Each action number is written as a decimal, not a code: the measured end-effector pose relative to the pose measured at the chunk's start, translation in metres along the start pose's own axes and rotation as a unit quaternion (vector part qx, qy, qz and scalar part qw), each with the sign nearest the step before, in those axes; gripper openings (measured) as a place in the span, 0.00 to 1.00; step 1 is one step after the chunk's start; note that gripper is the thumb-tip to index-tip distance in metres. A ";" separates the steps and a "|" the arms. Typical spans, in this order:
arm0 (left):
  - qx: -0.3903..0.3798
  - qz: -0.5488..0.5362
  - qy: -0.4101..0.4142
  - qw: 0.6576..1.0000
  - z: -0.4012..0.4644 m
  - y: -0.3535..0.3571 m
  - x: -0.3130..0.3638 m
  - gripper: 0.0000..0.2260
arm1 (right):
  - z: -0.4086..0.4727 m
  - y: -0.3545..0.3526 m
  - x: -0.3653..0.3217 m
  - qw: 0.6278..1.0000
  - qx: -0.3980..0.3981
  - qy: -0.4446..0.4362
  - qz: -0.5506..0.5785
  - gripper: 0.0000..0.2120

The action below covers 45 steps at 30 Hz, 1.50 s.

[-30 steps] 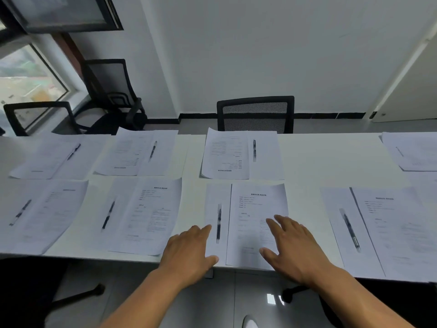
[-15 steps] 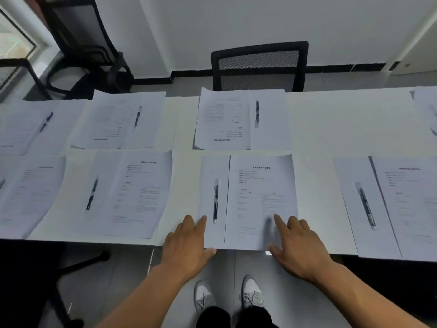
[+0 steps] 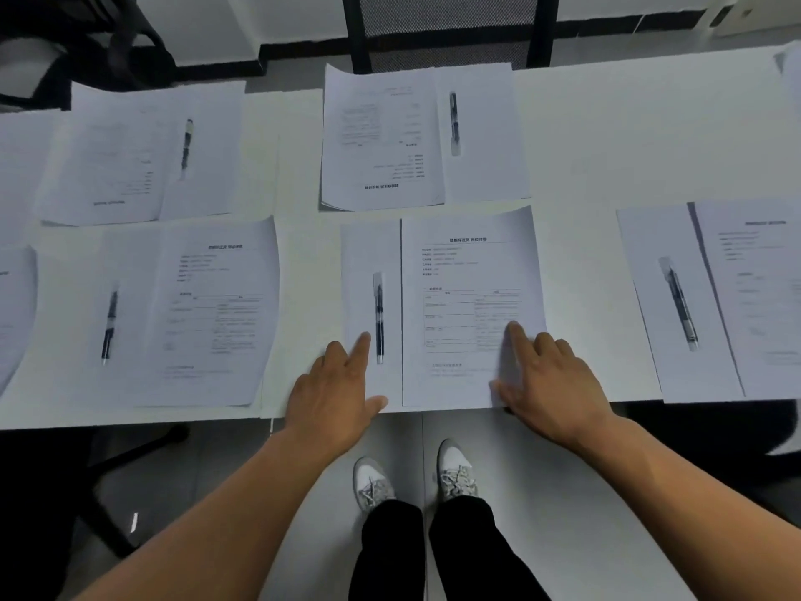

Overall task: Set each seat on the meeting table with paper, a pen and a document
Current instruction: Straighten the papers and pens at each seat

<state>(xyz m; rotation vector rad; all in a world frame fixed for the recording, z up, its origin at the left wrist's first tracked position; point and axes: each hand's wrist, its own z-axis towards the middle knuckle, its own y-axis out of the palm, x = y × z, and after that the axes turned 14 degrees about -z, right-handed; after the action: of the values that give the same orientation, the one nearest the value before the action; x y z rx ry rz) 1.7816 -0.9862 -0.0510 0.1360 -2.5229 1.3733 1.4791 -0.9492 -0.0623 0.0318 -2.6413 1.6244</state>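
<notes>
Step in hand: squaring up the place setting at the bottom centre of the frame, as far as I can judge; both hands are flat on its papers at the near edge of the desk (image 3: 607,136).
Left hand (image 3: 336,392): fingers spread fairly wide and straight, holding nothing, resting on the lower corner of the blank sheet (image 3: 362,271), index finger just beside the pen (image 3: 379,316).
Right hand (image 3: 548,383): also open and flat, fingertips pressing the lower right part of the printed document (image 3: 470,305), thumb at its bottom edge.
Where the set lies: blank sheet on the left with the pen lying lengthwise on it, the document overlapping it on the right, bottoms roughly level with the desk edge.
Other seats: similar sets lie at lower left, lower right, upper left and top centre; the top-centre one sits before a black mesh chair (image 3: 446,32).
Doing it well: slide with flat palms, not pinching, so the sheets don't buckle; keep the left index clear of the pen or it will roll; bring both bottoms parallel to the desk edge.
Risk: the sheets lie at the very edge, so a pull toward the body could tip them onto the floor.
Progress: every visible seat looks supplied; only tidying seems left.
</notes>
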 end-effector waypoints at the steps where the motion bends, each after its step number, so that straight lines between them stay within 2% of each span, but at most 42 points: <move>1: -0.001 0.004 0.003 1.000 0.002 0.000 -0.001 0.43 | 0.001 0.001 0.000 1.000 0.001 0.001 -0.002 0.43; 45: -0.001 0.001 -0.004 1.000 0.008 0.002 0.002 0.42 | 0.005 0.007 0.040 1.000 0.007 -0.002 -0.026 0.45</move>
<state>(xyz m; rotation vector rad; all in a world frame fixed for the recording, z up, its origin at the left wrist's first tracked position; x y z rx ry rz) 1.7779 -0.9913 -0.0563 0.1381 -2.5325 1.3740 1.4388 -0.9504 -0.0692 0.1034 -2.6084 1.6280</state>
